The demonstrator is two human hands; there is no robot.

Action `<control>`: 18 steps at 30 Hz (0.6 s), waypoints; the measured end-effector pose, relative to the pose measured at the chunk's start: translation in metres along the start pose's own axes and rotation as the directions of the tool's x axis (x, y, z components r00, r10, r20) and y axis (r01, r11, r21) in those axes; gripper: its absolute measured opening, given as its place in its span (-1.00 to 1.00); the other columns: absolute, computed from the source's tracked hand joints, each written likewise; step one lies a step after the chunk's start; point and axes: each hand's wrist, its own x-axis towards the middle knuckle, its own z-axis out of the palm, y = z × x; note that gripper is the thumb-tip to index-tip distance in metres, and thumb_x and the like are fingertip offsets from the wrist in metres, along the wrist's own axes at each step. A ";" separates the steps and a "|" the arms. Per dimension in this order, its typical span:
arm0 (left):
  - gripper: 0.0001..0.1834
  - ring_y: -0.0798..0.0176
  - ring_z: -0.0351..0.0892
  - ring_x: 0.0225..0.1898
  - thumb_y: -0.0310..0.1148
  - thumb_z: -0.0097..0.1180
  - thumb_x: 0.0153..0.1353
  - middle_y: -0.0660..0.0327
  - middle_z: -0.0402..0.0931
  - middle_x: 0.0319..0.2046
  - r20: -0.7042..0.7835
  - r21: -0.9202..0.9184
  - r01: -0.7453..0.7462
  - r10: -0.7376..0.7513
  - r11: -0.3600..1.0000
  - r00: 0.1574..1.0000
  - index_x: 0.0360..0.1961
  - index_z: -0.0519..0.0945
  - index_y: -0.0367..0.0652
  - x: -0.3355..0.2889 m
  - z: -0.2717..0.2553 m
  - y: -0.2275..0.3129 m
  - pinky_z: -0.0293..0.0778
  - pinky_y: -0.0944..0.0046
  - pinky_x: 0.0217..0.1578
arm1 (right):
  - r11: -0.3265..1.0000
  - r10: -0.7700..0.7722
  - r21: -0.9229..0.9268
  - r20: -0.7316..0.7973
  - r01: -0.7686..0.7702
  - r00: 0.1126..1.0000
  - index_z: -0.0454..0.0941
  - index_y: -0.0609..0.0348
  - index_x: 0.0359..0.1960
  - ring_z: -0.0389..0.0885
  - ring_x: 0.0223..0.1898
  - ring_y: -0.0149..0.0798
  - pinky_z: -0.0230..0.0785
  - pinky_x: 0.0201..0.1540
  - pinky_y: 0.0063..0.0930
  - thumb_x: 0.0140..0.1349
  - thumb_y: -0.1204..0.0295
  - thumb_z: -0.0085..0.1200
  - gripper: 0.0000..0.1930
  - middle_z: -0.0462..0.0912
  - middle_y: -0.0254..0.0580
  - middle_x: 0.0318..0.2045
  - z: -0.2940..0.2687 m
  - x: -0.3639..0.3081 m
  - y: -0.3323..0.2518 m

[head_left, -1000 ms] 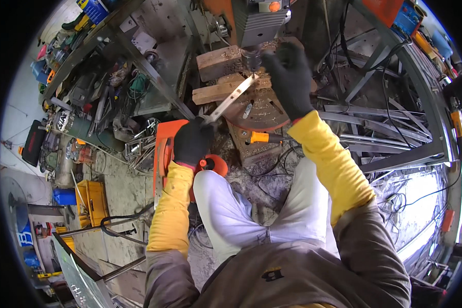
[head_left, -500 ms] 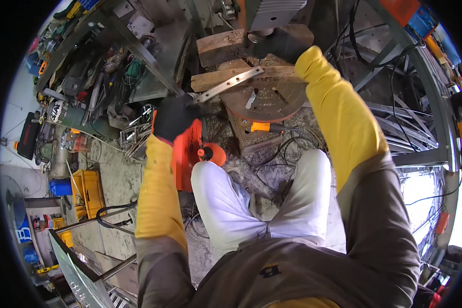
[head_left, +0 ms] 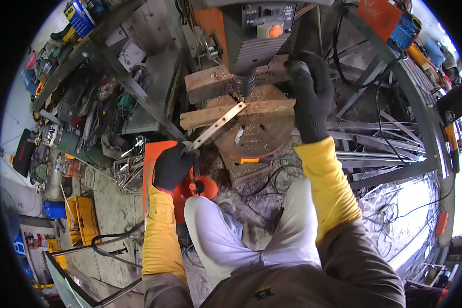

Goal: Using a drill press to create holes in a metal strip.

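My left hand (head_left: 173, 165), in its black glove, is closed around the near end of a flat metal strip (head_left: 215, 128) with a row of holes along it. The strip slants away from me to the right, and its far end lies over the front wooden block (head_left: 277, 108), just short of the chuck (head_left: 244, 84) of the drill press (head_left: 264, 46). Whether it rests on the wood or hovers just above, I cannot tell. That block and the rear wooden block (head_left: 205, 84) make 2 supports set across the round table (head_left: 251, 141), with shavings scattered about them.

My right hand (head_left: 313, 97) is raised beside the right end of the front block, well apart from the strip. Its fingers look partly bent, but I cannot tell whether they close on anything.

I judge the step in hand to be lining the strip up under the chuck, with the drilling itself in doubt from here. The next move seems to call for the strip's far end flat on the wood, a firm left grip against twisting, and my right glove clear of the chuck.
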 end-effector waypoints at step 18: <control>-0.53 0.06 0.75 -0.14 -0.09 0.34 0.29 -0.02 0.75 -0.20 0.085 -0.015 0.090 -0.088 0.996 0.992 0.00 0.71 -0.29 0.005 0.007 -0.001 0.58 0.17 -0.09 | 0.985 -0.162 -0.076 -0.120 0.154 0.979 0.52 0.09 0.26 0.65 -0.01 -0.34 0.49 0.02 -0.39 0.55 0.19 0.08 -0.62 0.66 -0.26 0.02 -0.037 0.093 -0.073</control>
